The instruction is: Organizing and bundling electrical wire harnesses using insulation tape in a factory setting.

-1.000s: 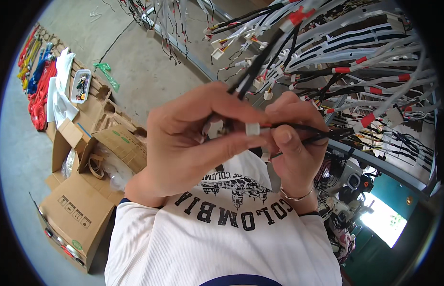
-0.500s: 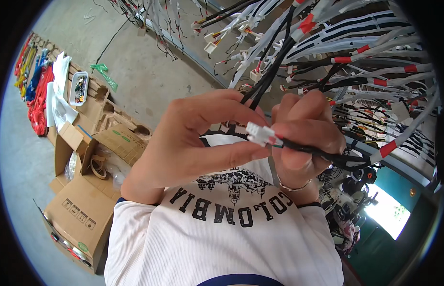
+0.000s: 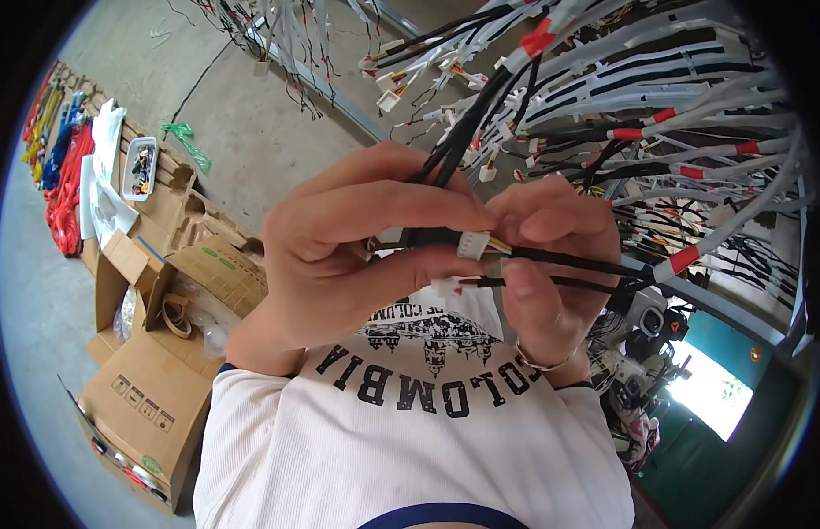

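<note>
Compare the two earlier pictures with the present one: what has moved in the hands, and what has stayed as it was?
The white connector has shifted slightly rightward along the black wires, now sitting at the fingertips of the left hand against the right hand. Nothing was let go. Both hands keep their grip on the wires; the cardboard boxes are unchanged.

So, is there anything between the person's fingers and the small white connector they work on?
Nothing visible stands between them. The left hand and the right hand both pinch the black wires right at the white connector, with fingertips touching it. The other hanging wire bundles lie behind the hands, not between them.
</note>
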`<state>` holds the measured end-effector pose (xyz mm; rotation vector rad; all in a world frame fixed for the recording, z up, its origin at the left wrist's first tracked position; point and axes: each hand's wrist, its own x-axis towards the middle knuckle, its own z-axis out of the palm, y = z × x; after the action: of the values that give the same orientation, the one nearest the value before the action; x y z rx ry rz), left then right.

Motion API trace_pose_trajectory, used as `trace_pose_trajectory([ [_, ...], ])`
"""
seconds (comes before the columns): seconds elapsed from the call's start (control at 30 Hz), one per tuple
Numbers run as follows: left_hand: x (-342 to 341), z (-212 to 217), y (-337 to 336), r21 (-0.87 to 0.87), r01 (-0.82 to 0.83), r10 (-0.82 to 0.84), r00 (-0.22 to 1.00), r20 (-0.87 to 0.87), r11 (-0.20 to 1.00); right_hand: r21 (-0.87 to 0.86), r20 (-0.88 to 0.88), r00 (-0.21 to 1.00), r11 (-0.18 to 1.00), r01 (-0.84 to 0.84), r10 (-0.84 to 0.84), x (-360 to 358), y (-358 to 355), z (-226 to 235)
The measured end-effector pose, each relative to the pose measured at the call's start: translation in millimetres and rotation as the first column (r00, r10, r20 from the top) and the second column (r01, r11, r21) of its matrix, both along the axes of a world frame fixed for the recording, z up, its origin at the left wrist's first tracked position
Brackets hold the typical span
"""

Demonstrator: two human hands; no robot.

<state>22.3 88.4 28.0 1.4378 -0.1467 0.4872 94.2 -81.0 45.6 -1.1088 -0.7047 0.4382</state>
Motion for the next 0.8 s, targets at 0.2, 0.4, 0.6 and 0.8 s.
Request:
trace_pose_trajectory([
  [0.2,0.4,3.9,5.0,0.029,-0.020,0.019,0.999,0.032,0.999,0.012,0.034,0.998,0.999,-0.043,0.043,4.2,2.5,1.3],
  [0.4,0.0,4.1,4.3,0.107,-0.045,0.041,0.998,0.038,0.993,0.038,0.054,0.998,0.998,-0.041,0.039,6.0,0.0,2.9],
  [0.6,0.0,3.9,1.9,0.072,-0.058,0.056,0.998,0.027,0.996,0.038,0.029,0.998,0.998,-0.049,0.048,7.1,-0.9,3.5],
  [0.8,-2.2,4.6,-1.7,0.045,-0.045,0.045,0.999,-0.011,0.998,-0.085,0.004,1.000,0.996,0.019,-0.019,2.4,-1.3,10.6],
])
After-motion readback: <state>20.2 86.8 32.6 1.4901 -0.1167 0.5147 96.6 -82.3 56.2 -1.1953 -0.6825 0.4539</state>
